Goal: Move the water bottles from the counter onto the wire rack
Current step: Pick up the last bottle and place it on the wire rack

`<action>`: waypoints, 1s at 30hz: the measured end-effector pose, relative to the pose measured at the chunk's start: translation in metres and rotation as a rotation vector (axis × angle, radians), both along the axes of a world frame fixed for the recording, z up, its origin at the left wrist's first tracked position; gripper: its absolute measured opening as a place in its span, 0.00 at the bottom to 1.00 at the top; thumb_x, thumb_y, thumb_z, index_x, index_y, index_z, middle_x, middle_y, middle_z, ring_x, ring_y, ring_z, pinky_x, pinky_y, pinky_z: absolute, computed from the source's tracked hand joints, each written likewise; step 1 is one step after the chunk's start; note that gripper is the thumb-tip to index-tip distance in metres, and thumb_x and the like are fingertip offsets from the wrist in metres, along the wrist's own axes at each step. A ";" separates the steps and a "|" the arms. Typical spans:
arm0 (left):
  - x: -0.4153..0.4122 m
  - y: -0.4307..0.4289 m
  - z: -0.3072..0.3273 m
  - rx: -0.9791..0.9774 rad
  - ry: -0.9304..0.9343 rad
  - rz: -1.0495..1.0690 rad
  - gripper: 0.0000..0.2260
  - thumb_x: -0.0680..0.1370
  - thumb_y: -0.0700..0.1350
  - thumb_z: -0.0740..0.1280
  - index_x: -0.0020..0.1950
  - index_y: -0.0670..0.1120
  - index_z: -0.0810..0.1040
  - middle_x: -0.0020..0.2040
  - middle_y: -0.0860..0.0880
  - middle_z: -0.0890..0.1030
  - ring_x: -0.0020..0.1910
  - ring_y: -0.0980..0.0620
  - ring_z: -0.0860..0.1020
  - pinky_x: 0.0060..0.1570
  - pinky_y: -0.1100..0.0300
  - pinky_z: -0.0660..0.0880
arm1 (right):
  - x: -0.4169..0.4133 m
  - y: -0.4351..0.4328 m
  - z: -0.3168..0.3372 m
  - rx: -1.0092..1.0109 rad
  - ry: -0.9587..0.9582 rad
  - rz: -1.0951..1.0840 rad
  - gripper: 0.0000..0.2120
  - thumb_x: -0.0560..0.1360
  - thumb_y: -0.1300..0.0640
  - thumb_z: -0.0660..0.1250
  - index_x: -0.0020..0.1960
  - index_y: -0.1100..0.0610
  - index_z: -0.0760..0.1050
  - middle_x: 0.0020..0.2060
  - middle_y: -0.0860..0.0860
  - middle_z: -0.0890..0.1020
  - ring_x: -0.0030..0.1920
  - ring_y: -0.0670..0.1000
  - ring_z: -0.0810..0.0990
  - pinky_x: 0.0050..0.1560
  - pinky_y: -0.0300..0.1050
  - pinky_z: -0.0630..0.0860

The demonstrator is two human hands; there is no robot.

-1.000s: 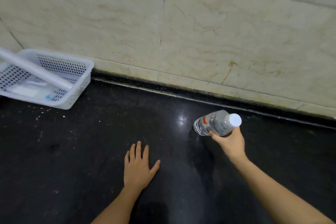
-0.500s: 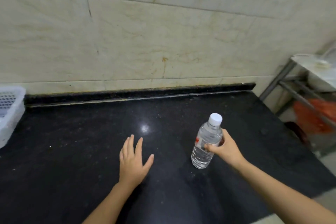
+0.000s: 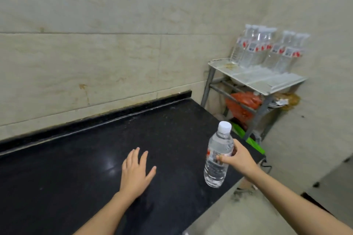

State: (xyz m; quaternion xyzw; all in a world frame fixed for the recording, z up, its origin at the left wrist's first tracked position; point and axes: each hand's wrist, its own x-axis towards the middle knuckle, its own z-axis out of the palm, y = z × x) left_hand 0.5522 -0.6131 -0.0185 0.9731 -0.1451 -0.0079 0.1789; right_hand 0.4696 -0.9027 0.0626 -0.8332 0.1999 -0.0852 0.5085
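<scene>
Right hand (image 3: 238,160) is gripping the clear plastic water bottle with white cap (image 3: 217,158) around its middle, holding it upright above the near right edge of the black stone counter (image 3: 95,158). Left hand (image 3: 136,171) is resting flat, fingers spread, holding nothing. Grey metal wire rack (image 3: 256,80) is standing far right, several blurred bottles (image 3: 267,49) sitting on top.

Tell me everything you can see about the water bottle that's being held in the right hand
The water bottle is clear plastic with a white screw cap, a label showing red at its middle, and it looks full of water. It is near upright, leaning slightly, held off the black counter near its right end. The right hand wraps its middle; nothing else touches it.
</scene>
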 end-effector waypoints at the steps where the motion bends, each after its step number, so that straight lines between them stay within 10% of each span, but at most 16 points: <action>1: 0.003 -0.025 0.008 0.022 0.001 -0.016 0.30 0.71 0.60 0.51 0.61 0.42 0.76 0.63 0.36 0.75 0.63 0.36 0.73 0.57 0.43 0.72 | -0.002 -0.020 0.007 -0.017 -0.028 0.003 0.25 0.60 0.64 0.77 0.53 0.54 0.72 0.51 0.53 0.81 0.50 0.51 0.79 0.54 0.49 0.75; 8: -0.007 -0.228 0.059 -0.032 -0.170 -0.196 0.33 0.70 0.62 0.49 0.65 0.44 0.72 0.68 0.38 0.71 0.69 0.39 0.68 0.64 0.45 0.66 | -0.037 -0.167 0.066 -0.084 -0.180 -0.053 0.26 0.57 0.60 0.77 0.52 0.52 0.71 0.47 0.47 0.80 0.47 0.46 0.78 0.48 0.39 0.73; 12: -0.013 -0.309 0.081 0.033 -0.168 -0.253 0.28 0.69 0.60 0.53 0.55 0.43 0.79 0.56 0.38 0.81 0.56 0.38 0.79 0.50 0.45 0.76 | -0.056 -0.240 0.092 -0.051 -0.240 -0.164 0.25 0.58 0.61 0.77 0.53 0.56 0.71 0.49 0.53 0.80 0.48 0.51 0.78 0.52 0.46 0.74; 18: 0.001 -0.394 0.123 -0.102 -0.250 -0.324 0.31 0.72 0.61 0.52 0.69 0.43 0.67 0.71 0.39 0.66 0.72 0.41 0.60 0.69 0.46 0.58 | -0.048 -0.327 0.126 -0.032 -0.348 -0.361 0.19 0.62 0.61 0.75 0.50 0.55 0.72 0.48 0.53 0.81 0.48 0.54 0.80 0.55 0.53 0.76; 24: 0.058 -0.489 0.148 -0.112 -0.411 -0.413 0.30 0.70 0.58 0.52 0.63 0.41 0.73 0.65 0.36 0.73 0.67 0.36 0.69 0.62 0.42 0.66 | -0.026 -0.393 0.138 -0.069 -0.313 -0.336 0.15 0.63 0.63 0.75 0.44 0.51 0.73 0.45 0.51 0.81 0.47 0.53 0.79 0.55 0.52 0.76; 30: 0.126 -0.596 0.173 -0.043 -0.287 -0.399 0.25 0.76 0.56 0.57 0.70 0.46 0.61 0.75 0.41 0.57 0.74 0.41 0.52 0.71 0.44 0.52 | 0.031 -0.463 0.162 -0.216 -0.246 -0.351 0.24 0.60 0.55 0.75 0.54 0.55 0.73 0.50 0.54 0.82 0.49 0.54 0.80 0.55 0.57 0.77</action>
